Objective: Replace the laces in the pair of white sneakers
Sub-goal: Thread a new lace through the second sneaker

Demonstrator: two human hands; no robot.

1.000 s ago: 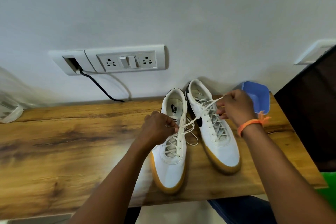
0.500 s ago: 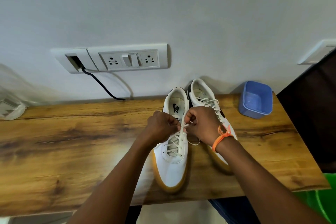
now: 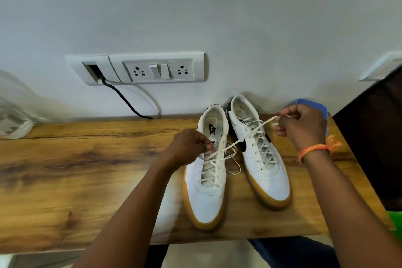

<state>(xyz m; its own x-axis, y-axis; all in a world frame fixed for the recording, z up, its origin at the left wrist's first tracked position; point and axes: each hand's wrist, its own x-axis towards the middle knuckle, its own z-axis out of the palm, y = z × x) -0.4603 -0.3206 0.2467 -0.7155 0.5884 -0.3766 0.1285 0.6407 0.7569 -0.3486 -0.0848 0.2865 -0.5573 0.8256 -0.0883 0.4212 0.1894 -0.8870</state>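
Two white sneakers with tan soles stand side by side on the wooden desk [image 3: 87, 176], toes toward me. The left sneaker [image 3: 206, 193] has a cream lace [image 3: 245, 137] threaded through its eyelets. My left hand [image 3: 189, 148] pinches one end of that lace at the shoe's upper eyelets. My right hand [image 3: 302, 126], with an orange wristband, holds the other end stretched taut up and to the right, above the right sneaker [image 3: 267, 172]. The right sneaker is laced, with a black swoosh on its side. A loose loop of lace lies between the shoes.
A blue plastic tub [image 3: 319, 109] sits behind my right hand, mostly hidden. A wall socket panel [image 3: 161, 69] with a black cable [image 3: 124, 100] is above the desk. A clear plastic object [image 3: 13, 122] sits at far left. A dark panel [image 3: 374, 137] borders the desk's right.
My right hand has moved from beside my left hand at the left sneaker's tongue out to the upper right, pulling the lace taut across the right sneaker. My left hand stayed put.
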